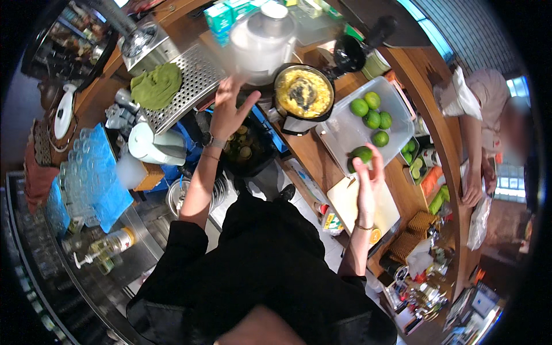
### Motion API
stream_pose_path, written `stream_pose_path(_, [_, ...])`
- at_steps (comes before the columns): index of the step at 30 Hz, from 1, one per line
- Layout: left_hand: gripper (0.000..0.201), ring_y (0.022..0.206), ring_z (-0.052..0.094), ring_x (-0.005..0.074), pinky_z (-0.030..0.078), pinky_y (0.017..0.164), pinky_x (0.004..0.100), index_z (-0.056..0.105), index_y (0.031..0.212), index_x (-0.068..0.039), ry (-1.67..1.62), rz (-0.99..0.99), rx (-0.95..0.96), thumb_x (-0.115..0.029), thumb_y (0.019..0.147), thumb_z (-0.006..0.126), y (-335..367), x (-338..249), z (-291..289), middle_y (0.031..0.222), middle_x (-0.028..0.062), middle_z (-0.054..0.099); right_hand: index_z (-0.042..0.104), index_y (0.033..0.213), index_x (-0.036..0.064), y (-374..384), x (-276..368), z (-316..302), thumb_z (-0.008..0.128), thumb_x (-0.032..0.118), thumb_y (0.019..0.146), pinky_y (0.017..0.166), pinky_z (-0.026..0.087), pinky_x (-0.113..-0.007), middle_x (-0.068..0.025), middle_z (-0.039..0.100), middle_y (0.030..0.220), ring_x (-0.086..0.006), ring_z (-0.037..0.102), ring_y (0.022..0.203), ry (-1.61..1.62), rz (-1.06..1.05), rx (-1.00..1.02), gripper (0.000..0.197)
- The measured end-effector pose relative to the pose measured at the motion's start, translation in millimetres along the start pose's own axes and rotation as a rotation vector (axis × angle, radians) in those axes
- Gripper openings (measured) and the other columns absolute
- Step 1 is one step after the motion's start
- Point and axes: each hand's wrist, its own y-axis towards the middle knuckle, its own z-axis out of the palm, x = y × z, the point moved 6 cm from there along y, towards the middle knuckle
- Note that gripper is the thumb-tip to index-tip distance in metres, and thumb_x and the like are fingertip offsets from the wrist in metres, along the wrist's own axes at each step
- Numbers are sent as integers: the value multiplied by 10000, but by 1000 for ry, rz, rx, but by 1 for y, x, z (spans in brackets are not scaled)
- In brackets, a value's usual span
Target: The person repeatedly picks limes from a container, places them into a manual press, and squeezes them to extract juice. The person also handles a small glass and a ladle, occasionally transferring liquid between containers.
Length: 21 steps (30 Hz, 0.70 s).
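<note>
Wooden counter [310, 162] | tiled floor [303, 214] | left fingers [228, 92] spread wide | right fingers [376, 164] holding lime [360, 154]

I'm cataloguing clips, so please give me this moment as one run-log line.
left hand: open, near white machine | right hand: holding lime | clear tub: five more limes | cutting board: partly behind right hand

The wooden counter [310, 172], with a raised wooden ledge [425, 95] along its outer side, borders a pale tiled floor [305, 214]; a metal worktop [106, 287] stands across that floor from the counter. Beyond the counter's ledge appear a grey slatted surface [477, 29] and bright, window-like panes [518, 87].
</note>
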Motion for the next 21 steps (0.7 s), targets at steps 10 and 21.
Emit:
stream_pose_path(10, [787, 1131, 621, 240, 482, 984, 362, 570, 1302, -73, -837, 50, 253, -274, 617, 902, -58, -77, -11, 1261, 109, 612, 438, 1337, 30, -21, -35, 157, 505, 315, 1023, 897, 571, -420, -170, 585, 1235, -364, 664, 1040, 795, 580, 510, 430])
stream_pose_path(21, [671, 992, 664, 251, 520, 861, 369, 608, 1158, -45, -624, -94, 32, -281, 614, 923, 13, -68, 25, 1098, 123, 666, 514, 1176, 54, 54, 10, 90, 530, 357, 1015, 764, 549, -316, -77, 639, 955, -158, 646, 769, 290, 94, 205, 343])
